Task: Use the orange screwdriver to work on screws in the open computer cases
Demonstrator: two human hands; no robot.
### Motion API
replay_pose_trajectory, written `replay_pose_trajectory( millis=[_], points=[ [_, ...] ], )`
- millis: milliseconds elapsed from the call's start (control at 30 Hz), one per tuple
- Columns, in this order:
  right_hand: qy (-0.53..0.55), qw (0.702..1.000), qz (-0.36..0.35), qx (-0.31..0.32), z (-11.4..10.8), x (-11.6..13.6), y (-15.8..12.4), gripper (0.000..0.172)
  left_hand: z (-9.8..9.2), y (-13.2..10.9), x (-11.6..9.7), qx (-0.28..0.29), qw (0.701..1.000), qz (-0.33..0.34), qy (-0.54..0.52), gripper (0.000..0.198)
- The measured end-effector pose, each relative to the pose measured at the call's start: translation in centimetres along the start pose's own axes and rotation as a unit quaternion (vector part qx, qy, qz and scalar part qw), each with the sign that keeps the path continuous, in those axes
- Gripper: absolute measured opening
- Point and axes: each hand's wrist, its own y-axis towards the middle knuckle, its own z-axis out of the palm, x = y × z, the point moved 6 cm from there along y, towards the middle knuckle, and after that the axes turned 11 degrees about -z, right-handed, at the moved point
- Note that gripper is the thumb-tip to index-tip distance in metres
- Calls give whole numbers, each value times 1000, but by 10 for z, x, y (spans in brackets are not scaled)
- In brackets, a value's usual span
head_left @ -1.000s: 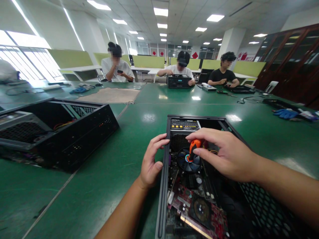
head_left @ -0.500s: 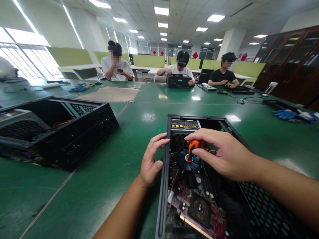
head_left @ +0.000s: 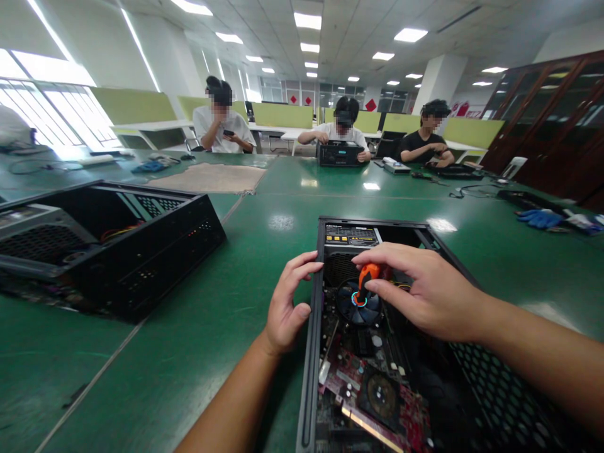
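Observation:
My right hand [head_left: 419, 283] grips an orange and black screwdriver [head_left: 369, 277] by its handle, upright over the round black cooling fan [head_left: 358, 314]. The screwdriver's tip is hidden. The fan sits inside an open black computer case [head_left: 311, 352] lying on the table. My left hand [head_left: 289, 302] rests its fingertips on the case's left rim, with the fingers apart and holding nothing. Nearer to me in the case lies a red graphics card [head_left: 349, 377] at a slant. At the far end of the case is the power supply [head_left: 346, 236] with a yellow and black label.
Another open computer case [head_left: 141, 264] stands on the green table [head_left: 250, 277] at the left. Three people sit across the table; the middle one has a black box [head_left: 340, 155]. Blue gloves [head_left: 540, 219] lie at the far right, and brown cardboard [head_left: 207, 178] lies at the back left.
The person in black at the back right has shifted slightly and moved a hand. My own hands and the screwdriver stay in nearly the same place.

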Motion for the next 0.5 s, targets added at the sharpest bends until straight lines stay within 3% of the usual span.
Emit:
replay_pose_trajectory(
  millis=[300, 400, 500],
  points=[
    [-26, 1000, 1, -3, 3, 0, 0, 16, 0, 2, -1, -4, 1000, 1, 13, 67],
    [20, 999, -18, 30, 10, 3, 0, 33, -1, 2, -2, -2, 1000, 10, 16, 63],
    [76, 996, -7, 50, 11, 3, 1, 47, -8, 6, -7, 0, 999, 19, 27, 43]
  ],
)
